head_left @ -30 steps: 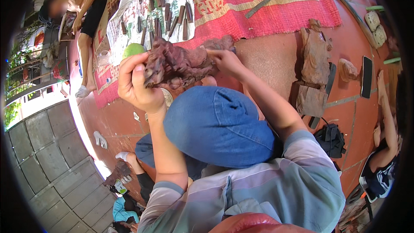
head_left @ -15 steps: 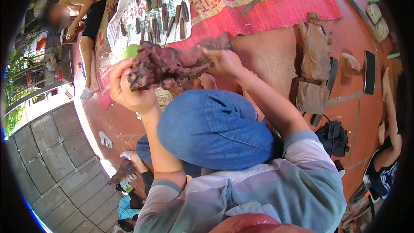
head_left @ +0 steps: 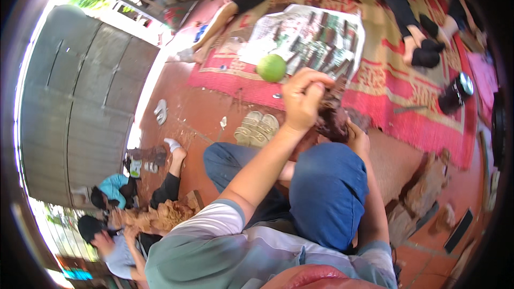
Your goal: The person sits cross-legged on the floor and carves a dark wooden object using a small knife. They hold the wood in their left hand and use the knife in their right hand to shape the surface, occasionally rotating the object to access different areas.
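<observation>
Above my raised, jeans-covered knee I hold a dark reddish-brown wood carving with a knobbly, rough surface. My left hand is closed at its upper left end, thumb and fingers bent together. At its lower right side is my right hand, with the fingers curled around the edge and partly hidden behind the piece and my knee. The carving stands steeply, nearly end-on to the view, and looks somewhat blurred. Just beyond it, several dark-handled carving tools lie on a white printed sheet.
A green round object rests by the sheet on a red and tan mat. Tan sandals sit left of my knee; rough wood blocks lie to the right. A dark cylinder stands on the mat. Other people sit around.
The view has swung left. The carving, lying crosswise before, is now tilted up nearly end-on, and my hands are closer together, still on it.
</observation>
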